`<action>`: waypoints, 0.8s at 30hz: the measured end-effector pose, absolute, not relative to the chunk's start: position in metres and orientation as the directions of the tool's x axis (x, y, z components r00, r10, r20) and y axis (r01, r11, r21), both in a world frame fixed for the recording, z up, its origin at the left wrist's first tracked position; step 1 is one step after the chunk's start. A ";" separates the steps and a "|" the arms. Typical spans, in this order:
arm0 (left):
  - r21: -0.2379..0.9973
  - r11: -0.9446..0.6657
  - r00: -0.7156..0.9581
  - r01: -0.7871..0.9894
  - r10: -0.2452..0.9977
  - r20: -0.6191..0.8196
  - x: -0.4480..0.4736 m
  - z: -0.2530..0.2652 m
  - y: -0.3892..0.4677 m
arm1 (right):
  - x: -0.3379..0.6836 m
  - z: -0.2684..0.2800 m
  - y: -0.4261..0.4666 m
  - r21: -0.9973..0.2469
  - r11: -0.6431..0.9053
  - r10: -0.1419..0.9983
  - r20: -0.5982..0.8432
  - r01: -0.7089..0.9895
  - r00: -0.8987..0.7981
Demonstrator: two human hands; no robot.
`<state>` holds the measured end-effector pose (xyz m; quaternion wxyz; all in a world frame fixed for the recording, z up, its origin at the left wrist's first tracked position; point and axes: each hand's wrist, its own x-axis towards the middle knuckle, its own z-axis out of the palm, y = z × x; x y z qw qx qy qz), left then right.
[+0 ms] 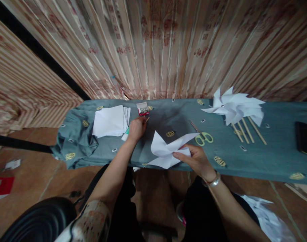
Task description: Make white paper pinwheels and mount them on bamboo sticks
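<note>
My right hand (197, 159) pinches a white paper pinwheel (166, 151) at its centre, the thumb on top of the folded vanes. My left hand (137, 129) is closed, just in front of a small open red-and-white box (142, 110) of shiny metal pins. From its fingers pokes the short pale end of a wooden stick (147, 119); the rest of it is hidden. Beside the left wrist, a green-and-white packet (125, 134) shows in part. Scissors (203, 137) with light-green handles lie just beyond the right hand, blades pointing away.
White paper sheets (109, 121) are stacked at left. Several pinwheels (234, 106) on wooden sticks (249, 131) lie at right, with a dark device (304, 137) at the cloth-covered table's (276, 158) right end. A pleated curtain (166, 50) hangs behind. A black stool (40, 222) stands lower left.
</note>
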<state>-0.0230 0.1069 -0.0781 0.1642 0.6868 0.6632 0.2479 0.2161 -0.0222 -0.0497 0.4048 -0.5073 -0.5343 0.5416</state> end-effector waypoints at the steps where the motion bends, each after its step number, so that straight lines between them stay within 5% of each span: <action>1: 0.626 -0.058 -0.028 0.778 0.992 0.127 -0.021 -0.079 0.108 | 0.216 -0.049 -0.023 -0.990 -0.086 0.983 -0.103 0.111 -0.155; 4: 0.904 -0.011 -0.092 0.427 0.994 0.056 -0.010 -0.078 0.103 | 0.217 -0.045 -0.024 -0.989 -0.035 0.987 -0.057 0.144 -0.151; 6: 0.985 0.025 -0.042 0.169 0.999 -0.018 0.000 -0.073 0.095 | 0.217 -0.043 -0.025 -0.986 0.001 0.988 -0.025 0.168 -0.153; 14: 0.881 0.352 0.142 -0.316 0.936 -0.323 0.021 -0.039 0.052 | 0.211 -0.033 -0.026 -0.953 0.111 0.992 0.089 0.283 -0.088; 24: 0.772 0.535 0.244 -0.344 0.844 -0.477 0.023 -0.035 0.031 | 0.202 -0.025 -0.029 -0.760 0.469 0.870 0.485 0.450 -0.088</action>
